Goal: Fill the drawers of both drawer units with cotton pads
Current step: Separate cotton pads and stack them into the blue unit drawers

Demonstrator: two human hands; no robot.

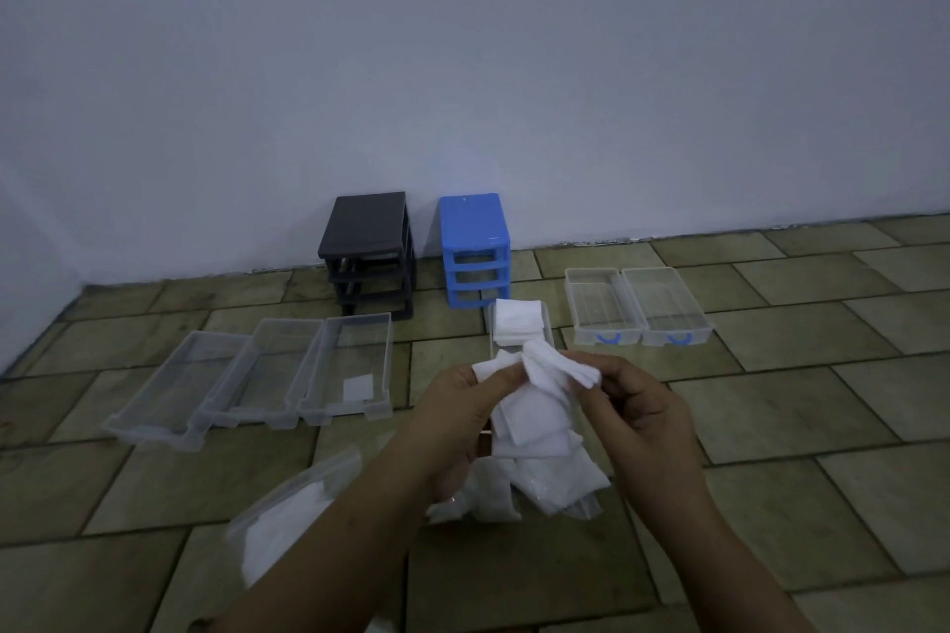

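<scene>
Not much else here tbh: a floor of big olive-green rectangular tiles [802, 406] with dark grout lines, laid staggered, and a plain pale grey-white painted wall [462, 57] behind, with a scruffy dark edge where the two meet.

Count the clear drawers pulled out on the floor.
6. Three lie side by side left of the hands, two with blue handles at right, and one in the middle holding cotton pads, partly hidden.

Both forearms reach forward, the left hand [457, 406] and right hand [635, 404] meeting, fingers [591, 365] curled.
</scene>
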